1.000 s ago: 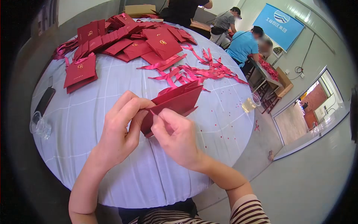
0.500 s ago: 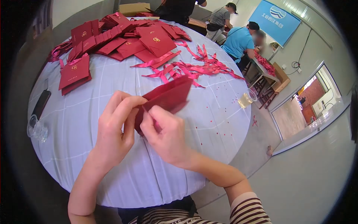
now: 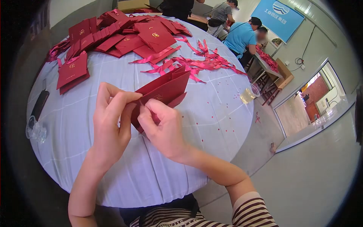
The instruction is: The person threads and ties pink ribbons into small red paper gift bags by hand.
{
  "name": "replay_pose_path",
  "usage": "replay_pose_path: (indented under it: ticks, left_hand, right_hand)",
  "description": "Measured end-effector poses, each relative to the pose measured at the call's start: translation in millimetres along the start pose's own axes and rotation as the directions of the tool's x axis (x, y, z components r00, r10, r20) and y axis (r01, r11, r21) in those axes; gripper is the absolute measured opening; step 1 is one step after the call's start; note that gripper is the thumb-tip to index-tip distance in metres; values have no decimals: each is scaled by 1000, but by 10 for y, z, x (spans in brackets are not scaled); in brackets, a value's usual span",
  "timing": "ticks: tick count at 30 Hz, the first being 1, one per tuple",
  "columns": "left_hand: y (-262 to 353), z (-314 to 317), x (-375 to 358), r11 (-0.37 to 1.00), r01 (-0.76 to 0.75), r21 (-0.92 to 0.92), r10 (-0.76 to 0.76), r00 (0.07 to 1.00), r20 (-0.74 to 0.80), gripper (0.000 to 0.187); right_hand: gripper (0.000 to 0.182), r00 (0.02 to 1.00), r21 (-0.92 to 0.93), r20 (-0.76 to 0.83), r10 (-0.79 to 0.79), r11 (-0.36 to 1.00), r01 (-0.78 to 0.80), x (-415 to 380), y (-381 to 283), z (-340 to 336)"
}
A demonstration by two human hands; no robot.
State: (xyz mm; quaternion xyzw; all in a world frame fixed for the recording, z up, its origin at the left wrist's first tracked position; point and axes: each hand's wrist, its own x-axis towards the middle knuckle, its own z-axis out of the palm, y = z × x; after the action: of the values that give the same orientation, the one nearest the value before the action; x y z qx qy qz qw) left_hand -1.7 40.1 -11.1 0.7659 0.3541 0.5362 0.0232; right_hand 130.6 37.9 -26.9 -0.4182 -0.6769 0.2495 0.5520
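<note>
A dark red paper bag (image 3: pixel 166 89) with a gold mark is held up over the near half of the round table. My left hand (image 3: pixel 113 119) pinches its left edge between thumb and fingers. Against the bag's front face, my right hand (image 3: pixel 162 126) is closed in a pinch; whatever is between its fingertips is too small to make out. Beyond the bag, pink ribbons (image 3: pixel 196 64) lie loose on the cloth. A pile of red bags (image 3: pixel 124 38) covers the far left of the table, with one bag (image 3: pixel 73 72) apart in front of it.
A black-handled tool (image 3: pixel 40 105) and a clear plastic cup (image 3: pixel 36 130) are at the left edge. Another cup with yellowish liquid (image 3: pixel 248 94) stands at the right edge. Small red dots are scattered nearby. Several people (image 3: pixel 242 36) work at the back.
The bag is steadier and turned so its gold mark shows. Both hands have shifted slightly left and up, still at the bag. The whole view has moved a little.
</note>
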Motion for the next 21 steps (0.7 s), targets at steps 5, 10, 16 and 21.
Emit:
replay_pose_path:
  ticks: [5,10,16,21]
  left_hand:
    - [9,8,-11,999,34,-19,-34,999,-19,25]
    - [23,27,-16,1000,20,13,-19,999,-34,25]
    - [27,30,-7,1000,-8,11,8,1000,-16,28]
    - [-17,24,-12,998,58,-18,-58,997,-48,29]
  right_hand:
    - [17,990,164,41,134,977,-139,-21,18,29]
    - [19,984,-132,-54,-169,978,160,-28,84,43]
    - [15,999,124,45,-16,992,10,89,68,-9]
    - [10,976,-149,71,-208,965,216,110,95,-104]
